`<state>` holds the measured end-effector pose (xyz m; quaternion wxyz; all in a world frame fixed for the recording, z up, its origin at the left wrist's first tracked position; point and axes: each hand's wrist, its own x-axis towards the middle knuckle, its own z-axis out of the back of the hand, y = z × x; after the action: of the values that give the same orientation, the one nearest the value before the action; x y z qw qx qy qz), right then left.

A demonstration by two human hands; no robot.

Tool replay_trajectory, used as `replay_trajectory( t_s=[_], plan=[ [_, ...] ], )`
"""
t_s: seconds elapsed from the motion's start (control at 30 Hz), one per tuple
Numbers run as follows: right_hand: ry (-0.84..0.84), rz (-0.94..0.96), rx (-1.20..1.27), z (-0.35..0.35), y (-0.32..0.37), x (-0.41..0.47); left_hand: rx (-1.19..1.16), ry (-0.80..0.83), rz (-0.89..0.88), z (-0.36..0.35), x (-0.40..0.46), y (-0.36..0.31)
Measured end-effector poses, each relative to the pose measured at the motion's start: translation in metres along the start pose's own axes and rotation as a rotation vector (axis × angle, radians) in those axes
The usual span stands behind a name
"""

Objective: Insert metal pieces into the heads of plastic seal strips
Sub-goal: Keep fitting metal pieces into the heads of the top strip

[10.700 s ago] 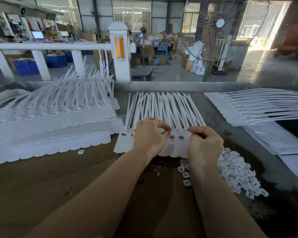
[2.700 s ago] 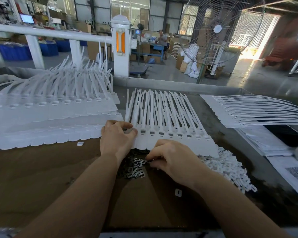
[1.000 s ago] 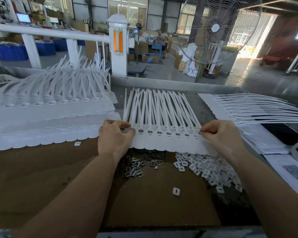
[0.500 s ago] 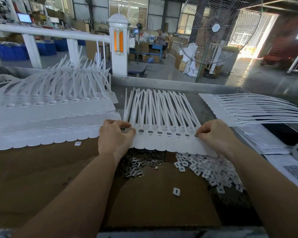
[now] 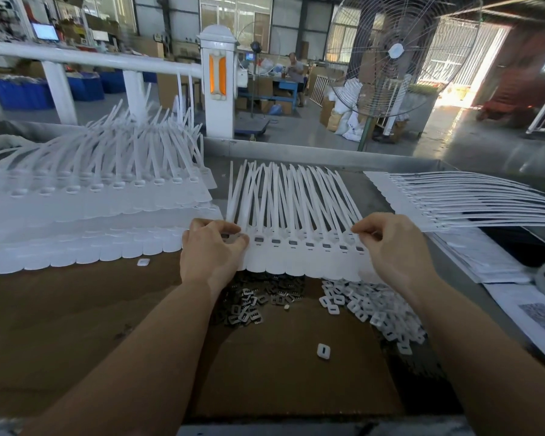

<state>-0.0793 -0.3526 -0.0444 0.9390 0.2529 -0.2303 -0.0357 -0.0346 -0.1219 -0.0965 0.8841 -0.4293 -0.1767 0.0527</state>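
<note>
No text, label, brand or number is legible anywhere in view.

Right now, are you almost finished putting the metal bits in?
Nearly, for this row: its visible heads already show dark metal pieces. The right hand pinches at the last head, the left hand holds the other end. More strips wait on the right, with loose metal pieces.

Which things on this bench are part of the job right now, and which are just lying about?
In use:
row of seal strips
metal pieces
left hand
right hand

Lying about:
white plastic caps
stacked strips at left
strips at right
printed sheet
fan
</note>
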Motion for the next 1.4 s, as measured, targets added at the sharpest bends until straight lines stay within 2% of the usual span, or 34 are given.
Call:
replay_trajectory(
  t_s=[0.27, 0.43, 0.67, 1.07, 1.4],
  plan=[
    [0.191, 0.389, 0.08, -0.033, 0.04, -0.045, -0.005, 0.005, -0.002, 0.001, -0.001, -0.001],
    [0.183, 0.474, 0.101, -0.042, 0.035, -0.057, -0.004, 0.001, -0.007, 0.0, 0.0, -0.001],
    [0.159, 0.481, -0.021, -0.049, 0.036, -0.056, 0.001, -0.001, -0.008, -0.001, 0.0, 0.0],
    [0.107, 0.471, 0.065, -0.051, 0.035, -0.057, -0.01, 0.001, 0.001, -0.003, 0.001, 0.002],
    [0.192, 0.475, 0.057, -0.049, 0.034, -0.059, -0.014, -0.004, -0.006, -0.003, 0.002, 0.003]
  ],
)
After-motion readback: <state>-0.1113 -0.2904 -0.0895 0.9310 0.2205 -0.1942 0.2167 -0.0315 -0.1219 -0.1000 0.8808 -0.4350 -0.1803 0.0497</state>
